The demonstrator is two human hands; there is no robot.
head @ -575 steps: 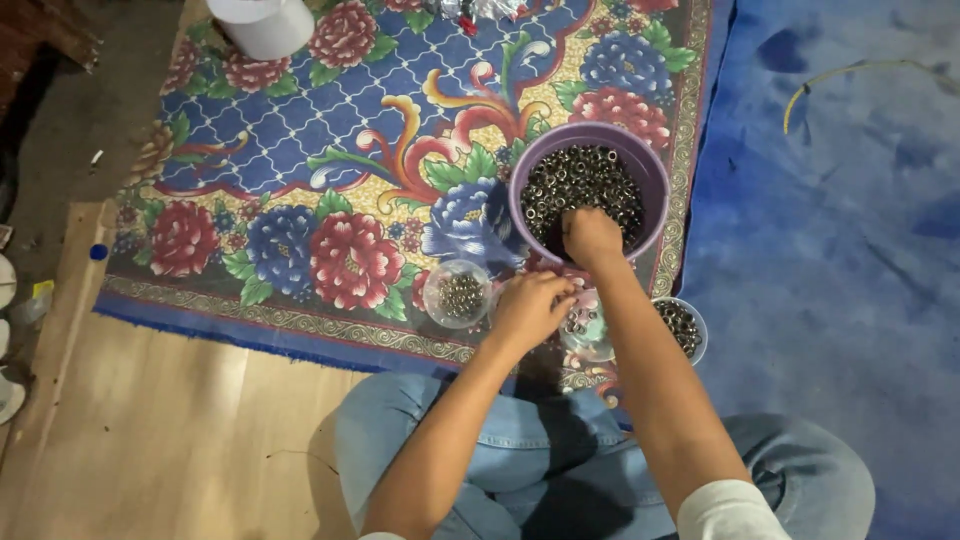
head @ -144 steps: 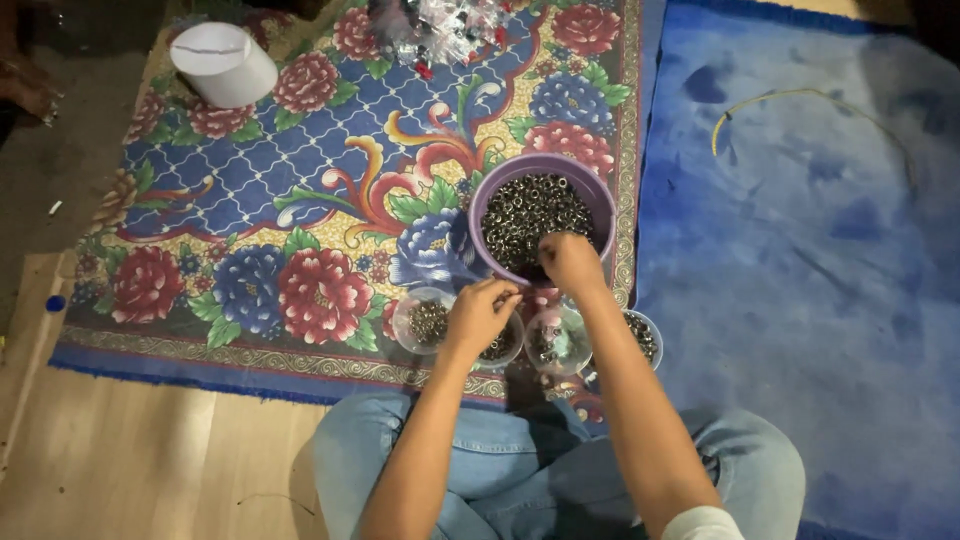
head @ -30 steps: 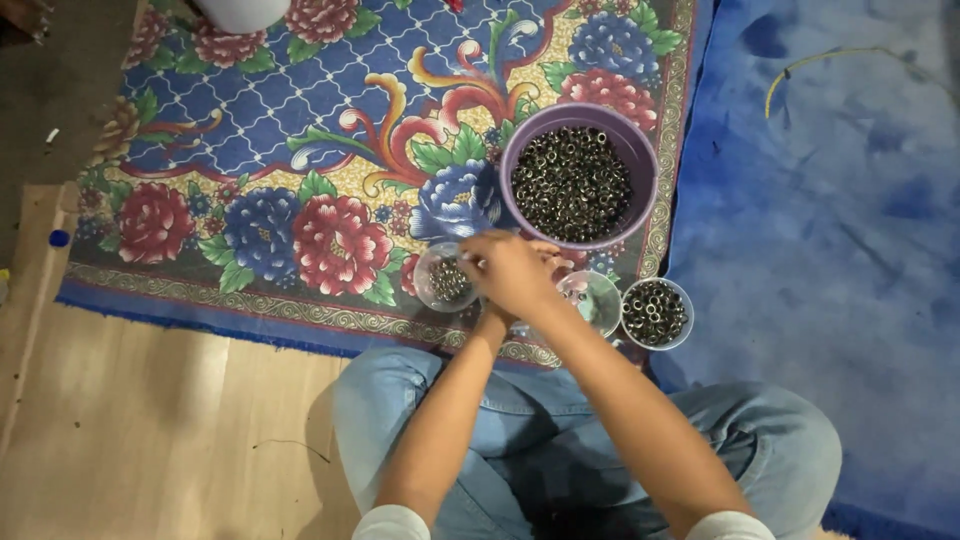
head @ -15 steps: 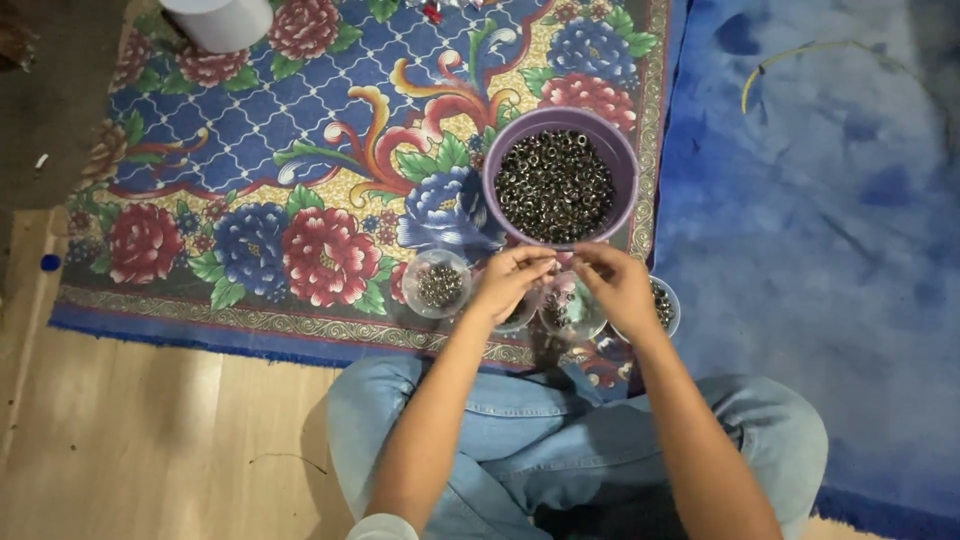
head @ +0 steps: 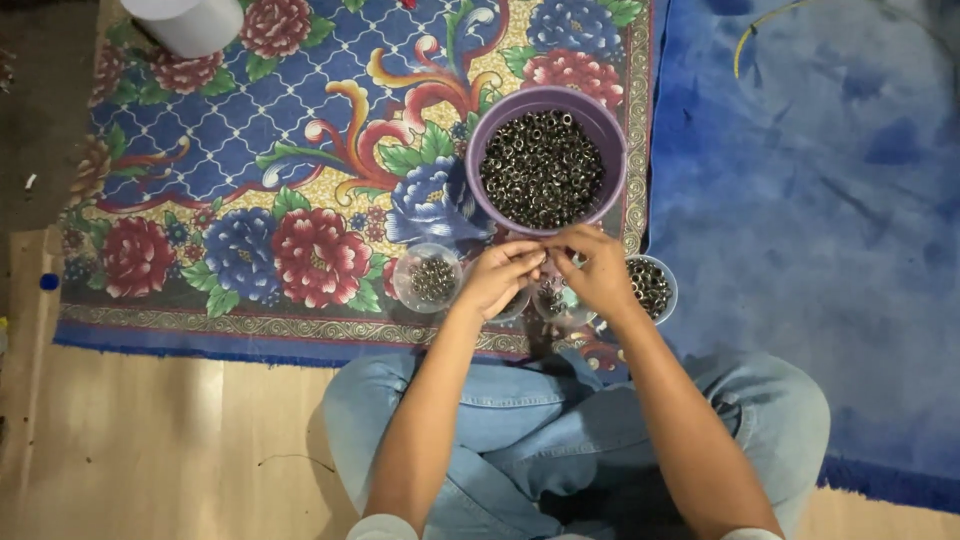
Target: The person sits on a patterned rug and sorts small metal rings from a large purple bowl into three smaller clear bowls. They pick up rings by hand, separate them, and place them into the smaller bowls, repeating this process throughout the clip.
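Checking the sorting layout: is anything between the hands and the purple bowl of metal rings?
Nothing visible. The left hand and right hand meet just below the purple bowl; the small clear cups sit beside and beneath the hands.

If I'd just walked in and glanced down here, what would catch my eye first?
Probably the bright floral rug, red and blue flowers on the floor, and the purple bowl heaped with small dark metal rings at its right edge. Just below the bowl the left hand and right hand meet, fingertips together over small clear cups holding more rings. To the right lies a plain blue carpet.
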